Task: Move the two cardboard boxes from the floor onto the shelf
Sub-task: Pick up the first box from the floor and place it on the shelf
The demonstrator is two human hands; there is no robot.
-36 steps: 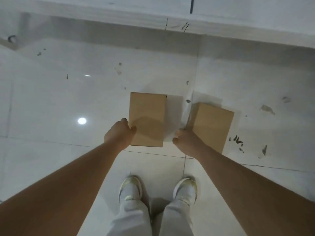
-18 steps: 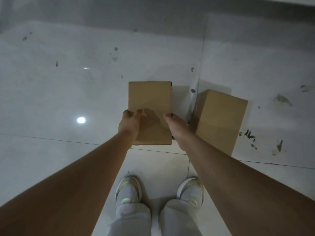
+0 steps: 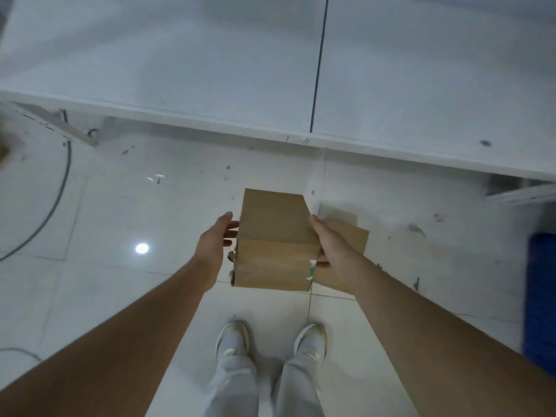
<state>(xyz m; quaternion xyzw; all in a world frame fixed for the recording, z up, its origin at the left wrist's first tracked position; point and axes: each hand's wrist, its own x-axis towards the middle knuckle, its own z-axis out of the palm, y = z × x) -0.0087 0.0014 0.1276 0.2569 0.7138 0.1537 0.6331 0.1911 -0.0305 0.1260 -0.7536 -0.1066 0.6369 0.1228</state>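
You held one box (image 3: 278,242) between both hands, clear of the floor (image 3: 120,206) and in front of your shoes (image 3: 231,341). Your left hand (image 3: 212,246) pressed flat on its left side, fingers (image 3: 230,228) spread along the edge; your right hand (image 3: 334,254) gripped its right side, thumb along the top edge and the other fingers hidden behind the cardboard. So both hands were grasping that box.

The second box (image 3: 346,239) lay on the floor just beyond your right hand, mostly covered by the hand and the held box; only its far right corner showed.

The shelf (image 3: 210,61) ran across the top of the view, a broad white board with a dark seam splitting it into two panels. Its front edge slanted down to the right, and between that edge and the held box there was a bare strip of floor. The whole visible shelf surface was bare.

To your left the floor stayed open apart from a grey cable (image 3: 57,203) curving across the tiles. At the far right a blue object (image 3: 541,296) stood at the frame edge, too blurred to identify.

The boxes were plain brown cardboard with sharp folded corners, and the held one carried a scrap of white and green tape at its lower right corner. The floor was glossy white tile, speckled with dark marks and showing one round light reflection.
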